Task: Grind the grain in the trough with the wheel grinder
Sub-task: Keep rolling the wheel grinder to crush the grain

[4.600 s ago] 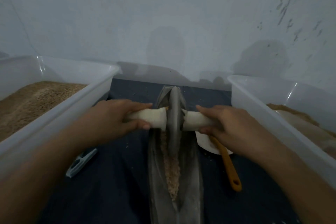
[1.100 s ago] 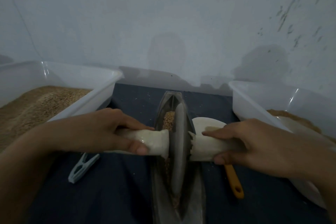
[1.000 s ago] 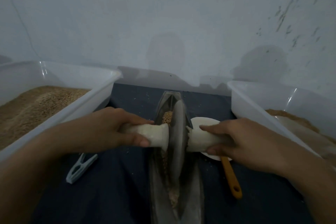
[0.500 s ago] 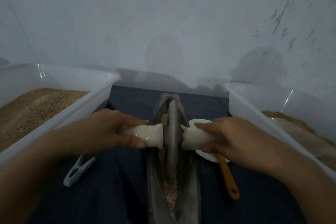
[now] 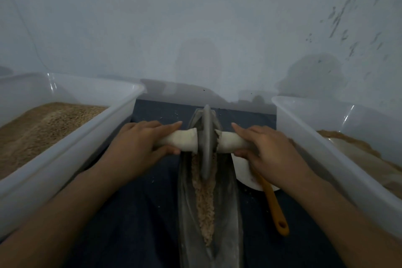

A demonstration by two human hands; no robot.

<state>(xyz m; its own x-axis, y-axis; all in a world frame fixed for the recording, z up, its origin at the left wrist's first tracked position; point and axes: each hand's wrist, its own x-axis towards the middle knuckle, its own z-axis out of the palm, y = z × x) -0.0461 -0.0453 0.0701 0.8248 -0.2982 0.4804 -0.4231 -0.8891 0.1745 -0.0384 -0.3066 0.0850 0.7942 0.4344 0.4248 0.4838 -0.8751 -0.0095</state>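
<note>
Gripping the wheel grinder (image 5: 206, 143) from both sides: left hand (image 5: 139, 148) wrapped round the pale handle on its side, fingers over the top and thumb tucked beneath, right hand (image 5: 267, 150) wrapped the same way round the opposite handle. Standing upright on its edge in the far part of the trough (image 5: 228, 213), the grey disc, rim down in the groove. Lying along the groove nearer the camera, a narrow strip of brownish grain (image 5: 204, 202), running from just under the wheel towards the trough's near end. Resting lengthwise on a dark blue cloth (image 5: 134, 213), the long grey trough, pointed at its far end. To the left, a large translucent bin (image 5: 71, 148) heaped with tan grain; to the right, a second translucent bin (image 5: 326, 154) holding a brownish mass, details unclear. Just right of the trough, partly hidden under the right hand, a white plate (image 5: 243, 172) with an orange-handled utensil (image 5: 276, 209) lying across its rim, handle pointing towards the camera. Behind everything, a pale scuffed wall (image 5: 195, 28).
</note>
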